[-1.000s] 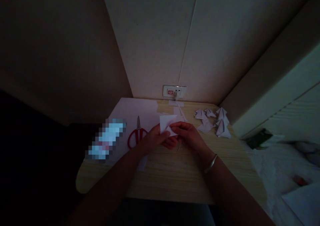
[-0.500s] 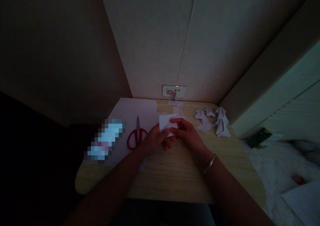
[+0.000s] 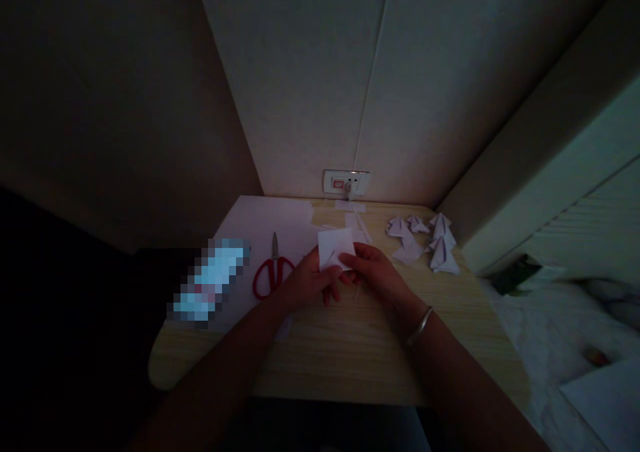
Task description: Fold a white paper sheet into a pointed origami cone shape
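Observation:
A small square of white paper (image 3: 334, 244) is held up above the table, between my two hands. My left hand (image 3: 314, 280) grips its lower left side, the thumb lying along the bottom edge. From the other side, my right hand (image 3: 371, 267) pinches the lower right part, with the thumb on the front face and the fingers behind. Some fingers of both hands are hidden by the paper. Just left of my left hand, red-handled scissors (image 3: 273, 269) lie on a large white sheet (image 3: 273, 215), blades pointing away from me.
Several folded white paper shapes (image 3: 443, 255) stand on the wooden table (image 3: 350, 365) at the right. A pixelated phone-like screen (image 3: 213, 279) lies at the left. Paper strips (image 3: 361, 227) lie behind my hands, below a wall socket (image 3: 346, 183). A bed-like white surface (image 3: 530, 332) is at the right.
My right fingers have moved from the paper's front upper right to behind it, leaving the thumb on the front. More of the paper's face shows, and the left thumb has slid lower.

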`<act>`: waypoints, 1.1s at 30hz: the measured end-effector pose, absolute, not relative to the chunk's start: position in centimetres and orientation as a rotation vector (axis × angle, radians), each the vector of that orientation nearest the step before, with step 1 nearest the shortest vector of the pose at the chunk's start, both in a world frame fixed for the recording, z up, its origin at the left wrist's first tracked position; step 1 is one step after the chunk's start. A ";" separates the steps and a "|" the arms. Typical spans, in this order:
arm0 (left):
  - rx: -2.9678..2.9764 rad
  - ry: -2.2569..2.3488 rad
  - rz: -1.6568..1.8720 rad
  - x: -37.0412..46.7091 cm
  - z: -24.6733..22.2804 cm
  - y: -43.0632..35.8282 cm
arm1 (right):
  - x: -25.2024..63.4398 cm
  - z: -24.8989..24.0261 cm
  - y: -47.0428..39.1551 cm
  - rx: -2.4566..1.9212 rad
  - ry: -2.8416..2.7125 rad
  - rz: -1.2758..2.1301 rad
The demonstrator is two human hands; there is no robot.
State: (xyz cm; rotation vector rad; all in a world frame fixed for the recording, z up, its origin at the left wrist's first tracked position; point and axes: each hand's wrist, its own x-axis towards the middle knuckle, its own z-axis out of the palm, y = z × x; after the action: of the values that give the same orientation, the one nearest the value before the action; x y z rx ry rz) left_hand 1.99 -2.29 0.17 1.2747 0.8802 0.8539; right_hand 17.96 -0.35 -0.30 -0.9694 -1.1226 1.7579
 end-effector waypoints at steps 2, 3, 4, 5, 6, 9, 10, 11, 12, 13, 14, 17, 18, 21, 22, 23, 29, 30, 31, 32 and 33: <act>1.257 0.860 0.863 1.9 0.3 -2.3 | 18.1 0.0 -0.4 -1.001 -1.157 1.831; 1.249 0.846 0.868 1.8 0.3 -2.3 | 18.2 0.2 -0.5 -1.014 -1.153 1.840; 1.242 0.830 0.872 1.8 0.4 -2.3 | 18.2 0.3 -0.5 -1.018 -1.142 1.836; 1.234 0.815 0.875 1.7 0.4 -2.3 | 18.3 0.4 -0.5 -1.018 -1.129 1.825; 1.228 0.802 0.875 1.7 0.4 -2.3 | 18.2 0.5 -0.5 -1.021 -1.110 1.806; 1.200 0.830 0.875 1.5 0.4 -2.0 | 18.1 0.7 -0.4 -1.055 -1.011 1.721; 1.189 0.863 0.876 1.5 0.3 -1.9 | 18.1 0.7 -0.3 -1.068 -0.977 1.697; 1.180 0.899 0.877 1.5 0.3 -1.9 | 18.1 0.8 -0.3 -1.075 -0.950 1.684; 1.174 0.930 0.878 1.6 0.2 -1.8 | 18.1 0.8 -0.3 -1.074 -0.930 1.683; 1.169 0.954 0.882 1.6 0.1 -1.7 | 18.1 0.8 -0.2 -1.068 -0.916 1.697; 1.164 0.967 0.889 1.7 0.1 -1.7 | 18.2 0.8 -0.2 -1.060 -0.904 1.721; 1.142 0.967 0.920 1.7 0.0 -1.7 | 18.5 0.9 -0.2 -1.029 -0.870 1.820; 1.131 0.959 0.930 1.7 0.0 -1.7 | 18.6 0.9 -0.2 -1.022 -0.865 1.846; 1.091 0.917 0.953 1.7 0.0 -1.8 | 19.0 0.9 -0.1 -1.011 -0.868 1.888; 1.077 0.898 0.956 1.6 0.1 -1.8 | 19.1 0.9 -0.1 -1.009 -0.872 1.892; 1.064 0.879 0.956 1.6 0.1 -1.9 | 19.2 0.9 -0.1 -1.009 -0.876 1.891; 1.027 0.845 0.947 1.5 0.5 -2.0 | 18.9 0.9 -0.2 -1.051 -0.928 1.838; 1.026 0.850 0.951 1.5 0.5 -2.0 | 18.9 0.9 -0.2 -1.063 -0.940 1.827; 1.027 0.853 0.956 1.6 0.4 -2.0 | 18.8 1.0 -0.2 -1.075 -0.953 1.811; 1.028 0.857 0.965 1.6 0.4 -2.0 | 18.7 0.9 -0.2 -1.088 -0.968 1.789; 1.032 0.863 0.975 1.7 0.3 -2.0 | 18.6 0.9 -0.2 -1.099 -0.986 1.762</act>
State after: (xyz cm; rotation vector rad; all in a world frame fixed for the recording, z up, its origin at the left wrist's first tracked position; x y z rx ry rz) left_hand 1.71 -1.97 0.29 1.0318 0.8631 0.9754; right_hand 18.65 -0.24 0.91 -1.0989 -0.9865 1.7618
